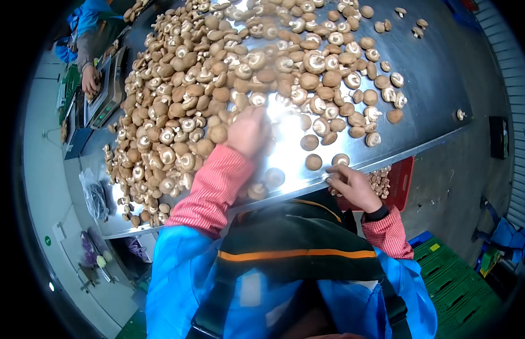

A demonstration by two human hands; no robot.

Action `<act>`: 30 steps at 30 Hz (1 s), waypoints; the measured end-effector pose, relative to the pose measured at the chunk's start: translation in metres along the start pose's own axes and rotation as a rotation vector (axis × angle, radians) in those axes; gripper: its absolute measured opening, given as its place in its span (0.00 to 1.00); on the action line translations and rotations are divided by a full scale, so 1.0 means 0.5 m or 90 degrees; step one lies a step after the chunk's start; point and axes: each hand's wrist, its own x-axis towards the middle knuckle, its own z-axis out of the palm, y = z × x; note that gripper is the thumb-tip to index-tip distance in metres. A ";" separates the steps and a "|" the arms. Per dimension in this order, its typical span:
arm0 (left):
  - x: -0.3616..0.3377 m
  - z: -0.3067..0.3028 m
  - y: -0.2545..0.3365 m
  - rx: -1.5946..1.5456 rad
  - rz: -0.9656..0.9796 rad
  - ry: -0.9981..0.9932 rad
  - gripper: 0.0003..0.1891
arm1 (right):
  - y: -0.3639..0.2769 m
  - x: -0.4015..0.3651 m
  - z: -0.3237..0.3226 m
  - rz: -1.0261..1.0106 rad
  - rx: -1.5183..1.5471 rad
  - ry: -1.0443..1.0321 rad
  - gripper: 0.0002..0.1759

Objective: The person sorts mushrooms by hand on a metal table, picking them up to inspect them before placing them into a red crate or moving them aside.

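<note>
Brown-capped mushrooms (178, 107) with pale stems lie heaped across a shiny metal table (291, 141). My left hand (250, 133) is over the near side of the heap, blurred by motion, so its grip cannot be made out. At the table's front edge, my right hand (355, 186) has its thumb and forefinger slightly apart, with nothing visible between them. A single mushroom (340, 160) lies just beyond those fingertips. Another round cap (314, 162) sits a little to its left. Two blurred mushrooms are near my left forearm.
Below the table edge, a red crate (407, 175) holds small pale pieces. Green crates (454, 282) stand at lower right. Across the table, another person's hand (90, 80) is at a scale (107, 93). A clear plastic bag (93, 195) hangs at the left corner.
</note>
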 end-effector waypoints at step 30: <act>-0.079 -0.022 0.068 -0.053 -0.027 -0.006 0.36 | -0.061 0.064 -0.004 -0.166 -0.364 0.293 0.11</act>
